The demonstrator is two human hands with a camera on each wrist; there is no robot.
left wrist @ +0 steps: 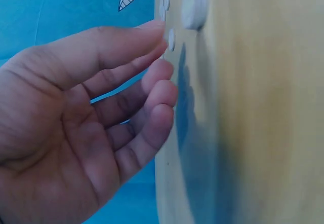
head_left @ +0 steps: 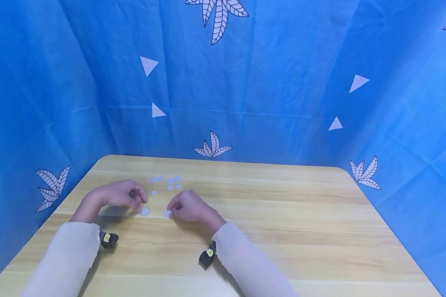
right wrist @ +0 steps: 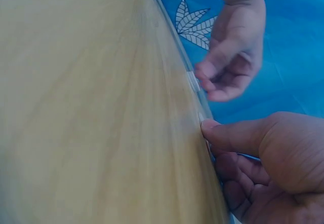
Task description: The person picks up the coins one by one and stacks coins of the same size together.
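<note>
Two bare hands over a wood table (head_left: pixel 301 227), w/ white discs. L hand (head_left: pixel 119 194): fingers loosely bent, thumb & index tips close together, nothing seen gripped; L disc (head_left: pixel 145 212) lies on the table just beside the fingertips (L wrist view shows its thick edge, clear of the hand). R hand (head_left: pixel 190 206): thumb & fingertips pinched on R disc (head_left: pixel 166 213), which is at table level & partly hidden by them. The two discs are nr each other, apart. Small discs (head_left: pixel 170 181) form a loose group toward the far edge, beyond both hands. Sleeves (head_left: pixel 65 255) pale; blue cloth (head_left: pixel 282 74), leaf-printed, hangs behind.
</note>
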